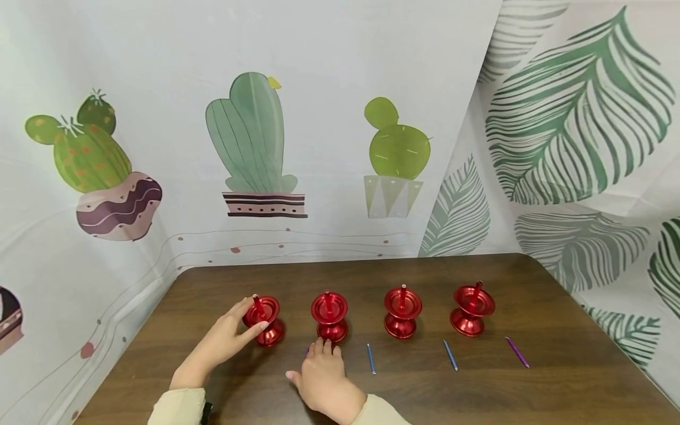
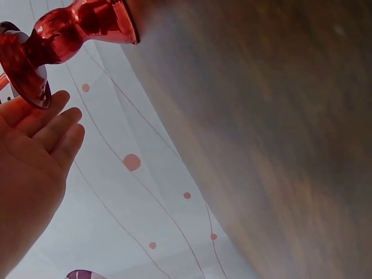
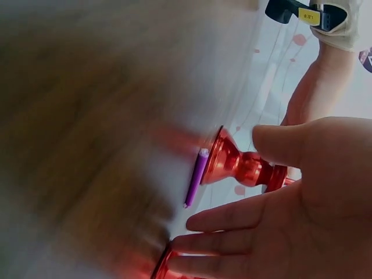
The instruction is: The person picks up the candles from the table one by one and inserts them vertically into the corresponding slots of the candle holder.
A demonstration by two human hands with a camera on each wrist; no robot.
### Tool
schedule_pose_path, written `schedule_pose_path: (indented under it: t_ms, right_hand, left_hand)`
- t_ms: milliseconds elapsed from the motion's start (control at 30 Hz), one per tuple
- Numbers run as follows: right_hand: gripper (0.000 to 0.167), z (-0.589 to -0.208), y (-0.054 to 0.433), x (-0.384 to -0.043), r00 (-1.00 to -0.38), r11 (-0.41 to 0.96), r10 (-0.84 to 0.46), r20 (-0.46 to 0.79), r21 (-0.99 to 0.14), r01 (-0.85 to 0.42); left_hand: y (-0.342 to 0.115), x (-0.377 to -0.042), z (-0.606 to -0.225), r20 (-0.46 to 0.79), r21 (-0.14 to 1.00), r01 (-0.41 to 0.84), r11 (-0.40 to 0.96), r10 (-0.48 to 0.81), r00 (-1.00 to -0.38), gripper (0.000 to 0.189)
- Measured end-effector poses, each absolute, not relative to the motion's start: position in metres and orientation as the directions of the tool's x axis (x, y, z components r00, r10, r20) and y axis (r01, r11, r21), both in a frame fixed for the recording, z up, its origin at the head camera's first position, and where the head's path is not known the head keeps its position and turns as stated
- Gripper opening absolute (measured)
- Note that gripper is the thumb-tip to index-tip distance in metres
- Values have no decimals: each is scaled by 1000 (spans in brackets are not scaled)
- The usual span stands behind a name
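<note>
A red metal candle holder (image 1: 270, 335) with a dished top and central stem stands at the table's left. My left hand (image 1: 229, 333) is at its dish, thumb in front and fingertips by the left rim. In the left wrist view the left fingers (image 2: 61, 125) are nearly straight beside the rim. My right hand (image 1: 326, 378) lies palm down, fingers extended toward the base of the second candle holder (image 1: 332, 330). A thin purple candle (image 3: 196, 177) lies close to the first holder's base, mostly hidden by the right hand in the head view.
Two more red candle holders, one middle-right (image 1: 401, 326) and one far right (image 1: 467, 323), continue the row. In front lie two blue candles (image 1: 371, 359) and another purple candle (image 1: 517, 352). A patterned cloth (image 1: 329, 53) hangs behind the brown table (image 1: 478, 395).
</note>
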State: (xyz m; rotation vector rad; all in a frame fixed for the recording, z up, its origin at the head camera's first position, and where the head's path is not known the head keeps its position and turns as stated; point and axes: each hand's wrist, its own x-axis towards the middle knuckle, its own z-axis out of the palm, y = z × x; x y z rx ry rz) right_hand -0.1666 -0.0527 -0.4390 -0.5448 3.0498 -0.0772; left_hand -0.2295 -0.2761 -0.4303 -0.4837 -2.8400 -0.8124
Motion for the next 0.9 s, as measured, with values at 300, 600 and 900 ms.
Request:
schedule_pose_path:
  t_ms: [300, 600, 900]
  right_hand:
    - [59, -443, -66, -170, -946, 942, -324, 26, 96, -321]
    - [31, -445, -69, -174, -942, 950, -304, 143, 111, -290]
    - [24, -444, -69, -173, -946, 953, -294, 136, 118, -279]
  left_hand:
    - [-275, -229, -429, 227, 485, 345, 803, 265, -937, 73]
    - [-275, -229, -429, 239, 482, 350, 803, 263, -935, 73]
    - [-274, -230, -431, 247, 480, 352, 803, 262, -933, 71]
